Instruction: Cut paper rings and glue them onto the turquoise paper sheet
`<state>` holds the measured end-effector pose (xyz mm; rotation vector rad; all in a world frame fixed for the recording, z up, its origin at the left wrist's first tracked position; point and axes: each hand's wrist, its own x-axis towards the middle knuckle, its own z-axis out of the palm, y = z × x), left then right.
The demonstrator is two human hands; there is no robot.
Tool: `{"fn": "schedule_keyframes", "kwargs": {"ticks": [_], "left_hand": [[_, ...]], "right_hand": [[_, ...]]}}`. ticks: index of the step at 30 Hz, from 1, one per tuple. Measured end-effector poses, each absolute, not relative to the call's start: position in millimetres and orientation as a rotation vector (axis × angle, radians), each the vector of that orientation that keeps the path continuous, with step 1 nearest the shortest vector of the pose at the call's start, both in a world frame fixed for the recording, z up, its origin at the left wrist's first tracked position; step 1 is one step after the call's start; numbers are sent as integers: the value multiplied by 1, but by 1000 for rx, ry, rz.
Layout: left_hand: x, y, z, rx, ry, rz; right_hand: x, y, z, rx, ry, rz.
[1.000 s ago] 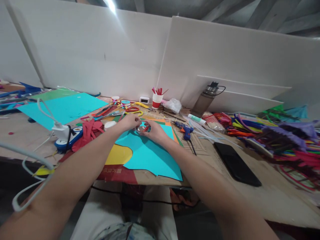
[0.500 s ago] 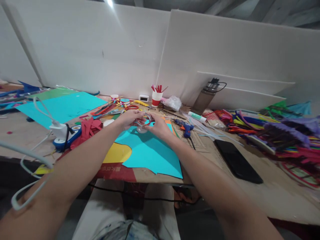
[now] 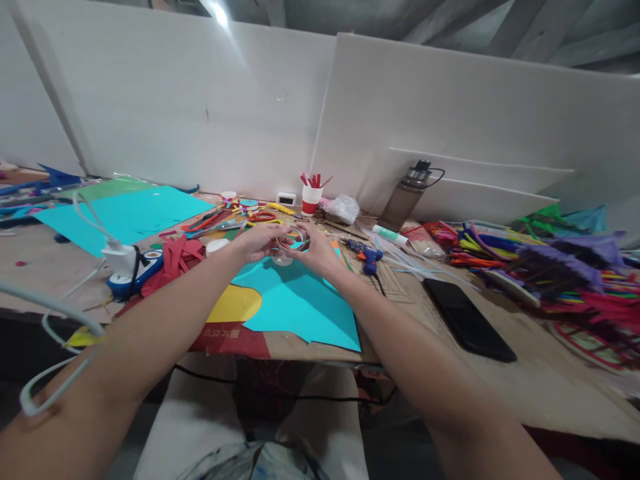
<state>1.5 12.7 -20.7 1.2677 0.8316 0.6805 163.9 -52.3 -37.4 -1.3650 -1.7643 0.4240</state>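
Observation:
Both my hands meet over a sheet of turquoise paper [image 3: 305,300]. Between them is a round, see-through ring [image 3: 293,239] with a reddish edge; its exact kind is hard to make out. My left hand [image 3: 267,241] grips the ring's left side with fingers closed. From the right, my right hand [image 3: 315,250] curls thumb and fingers about the other side. Just below the ring, a small clear disc-like piece [image 3: 283,261] shows above the paper; I cannot tell if the two are joined. A yellow paper piece [image 3: 237,303] lies partly under my left forearm.
Right of my hands lie a blue glue gun [image 3: 370,259], a glue stick [image 3: 390,235] and a black phone [image 3: 467,320]. Behind stand a paper cup [image 3: 312,200] and a bottle [image 3: 406,197]. A blue power strip [image 3: 135,277] with white cables sits left, beside red strips [image 3: 177,260].
The view has shifted slightly. Both hands stay on the ring over the turquoise paper, and the ring seems turned a little between my fingers.

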Motion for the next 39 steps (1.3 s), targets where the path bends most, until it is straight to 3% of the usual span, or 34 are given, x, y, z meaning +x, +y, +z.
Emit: {"fn": "schedule_keyframes", "kwargs": {"ticks": [9, 31, 39], "left_hand": [[1, 10, -15, 1131, 701, 761], [5, 9, -23, 1277, 599, 693], [6, 8, -20, 1204, 576, 767]], "right_hand": [[171, -39, -41, -1335, -1385, 894], [186, -34, -47, -1484, -1440, 657], [183, -38, -37, -1426, -1291, 834]]}}
